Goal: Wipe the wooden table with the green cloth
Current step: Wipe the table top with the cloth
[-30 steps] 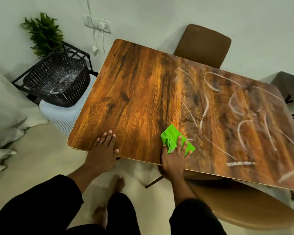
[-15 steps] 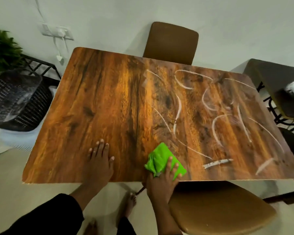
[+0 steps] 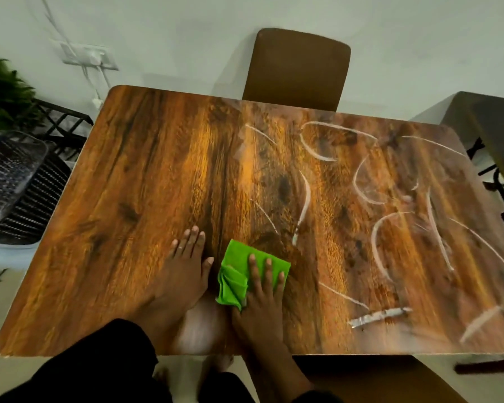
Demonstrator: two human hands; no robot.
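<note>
Head view, from the left: a green plant (image 3: 3, 97) stands against the wall above a black wire rack (image 3: 61, 126), with a dark woven basket (image 3: 15, 187) in front of it, and a white wall socket (image 3: 89, 56) trails its cables down behind the wooden table (image 3: 122, 199). The left half of the tabletop is bare grain. The left hand (image 3: 184, 271) lies flat on it near the front edge, palm down, fingers straight and close together, gripping nothing. Just beside it, the right hand (image 3: 264, 301) presses flat on the green cloth (image 3: 239, 274), fingers spread a little over the folded fabric, which sits on the table near the front edge, about mid-width. A brown chair back (image 3: 297, 65) rises behind the far edge. To the right of the cloth, white smeared streaks (image 3: 378, 242) curl across the wood; they form no readable letters. No labels or brand names can be made out anywhere. A second dark table (image 3: 489, 123) stands at the far right.
</note>
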